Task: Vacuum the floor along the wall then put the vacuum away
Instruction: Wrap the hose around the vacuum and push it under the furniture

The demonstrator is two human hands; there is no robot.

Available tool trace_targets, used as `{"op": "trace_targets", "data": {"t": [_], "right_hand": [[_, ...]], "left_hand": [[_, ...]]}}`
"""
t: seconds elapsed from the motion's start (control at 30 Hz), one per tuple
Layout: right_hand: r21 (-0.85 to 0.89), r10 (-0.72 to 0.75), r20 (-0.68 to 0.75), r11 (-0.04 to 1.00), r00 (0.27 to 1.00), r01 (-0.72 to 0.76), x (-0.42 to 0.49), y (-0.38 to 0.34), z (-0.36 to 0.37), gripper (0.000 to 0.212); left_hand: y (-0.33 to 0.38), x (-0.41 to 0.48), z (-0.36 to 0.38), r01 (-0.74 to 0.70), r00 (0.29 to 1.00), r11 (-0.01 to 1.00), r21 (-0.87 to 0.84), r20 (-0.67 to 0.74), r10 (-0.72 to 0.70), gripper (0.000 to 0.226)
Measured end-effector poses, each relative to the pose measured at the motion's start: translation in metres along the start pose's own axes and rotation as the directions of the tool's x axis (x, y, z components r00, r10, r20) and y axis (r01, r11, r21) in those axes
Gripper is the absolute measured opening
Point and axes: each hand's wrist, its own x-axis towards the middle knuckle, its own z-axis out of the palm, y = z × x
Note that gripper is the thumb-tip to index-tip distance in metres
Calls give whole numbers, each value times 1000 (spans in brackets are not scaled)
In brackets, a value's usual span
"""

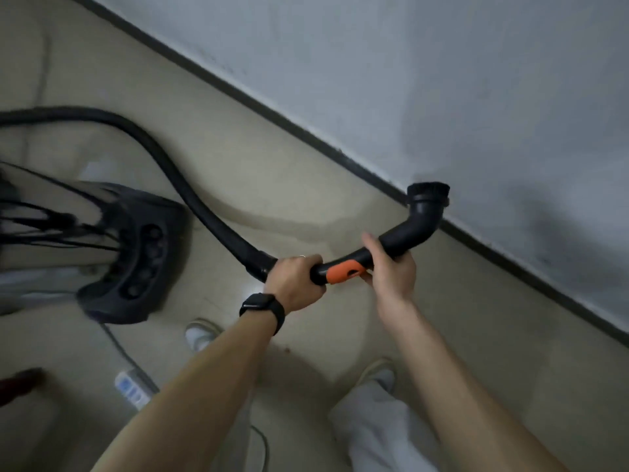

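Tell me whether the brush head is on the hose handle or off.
On: the brush head sits fitted on the end of the curved handle.

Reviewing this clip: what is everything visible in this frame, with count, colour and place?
vacuum hose: one, black, curving from the left edge to the left hand
handle tube: one, black with an orange section, between the hands
brush nozzle: one, black, at the baseboard
baseboard: one, dark, at the foot of the wall
wall: one, grey-white, upper right
floor: one, beige
stand base: one, black, on the floor at left
power strip: one, white, on the floor at lower left
watch: one, black, on the left wrist
shoes: two, white, bottom centre
left hand: grips the hose end
right hand: holds the handle tube
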Motion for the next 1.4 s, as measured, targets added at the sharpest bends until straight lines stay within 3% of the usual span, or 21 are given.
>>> {"op": "trace_targets", "data": {"t": [0.17,0.23,0.37,0.47,0.53,0.6,0.67,0.73,0.8,0.83,0.9,1.0,1.13,1.3,1.4], "right_hand": [[-103,-298,252,938,921,331,-151,-166,82,20],[-104,-360,344,903,867,416,-216,-217,115,22],[-147,-415,567,799,711,583,-327,-281,189,44],[-203,-350,631,786,692,583,-382,-290,258,63],[-217,-304,693,776,653,592,-409,-285,302,41],[-242,-270,793,684,546,689,-423,-277,344,22],[-244,-193,888,572,417,783,-438,-269,383,44],[-273,-152,928,343,340,899,-452,-260,420,60],[-300,-135,939,121,316,946,-458,-247,456,51],[-295,-113,946,76,303,952,-461,-241,474,41],[-304,-48,951,17,304,953,-463,-230,509,30],[-315,39,947,-64,318,947,-463,-219,550,30],[-303,-13,953,-123,304,945,-440,-228,597,24],[-158,25,985,-248,169,956,-418,-255,663,33],[-74,21,997,-148,78,986,-425,-255,705,30]], "left_hand": [[37,-98,-196,-9,985,956,-293,-168,-42,13],[42,-140,-273,-50,974,926,-375,-225,-39,19],[37,-215,-421,-145,946,818,-557,-321,-51,24],[12,-269,-523,-306,889,565,-766,-443,-119,23],[-14,-304,-586,-432,832,332,-839,-513,-213,23],[-47,-340,-639,-534,778,150,-832,-553,-298,24],[-85,-375,-677,-613,731,-4,-790,-565,-383,23],[-122,-405,-699,-654,702,-138,-744,-530,-475,23],[-160,-430,-709,-681,686,-257,-686,-472,-554,21],[-179,-441,-711,-700,668,-297,-649,-448,-594,20],[-217,-459,-711,-745,619,-342,-572,-402,-675,19],[-271,-479,-705,-808,545,-387,-445,-312,-778,19],[-325,-492,-697,-877,437,-387,-285,-134,-890,22],[-383,-473,-685,-901,332,-355,-251,131,-934,23],[-419,-452,-660,-890,251,-338,-306,289,-924,13]]}}
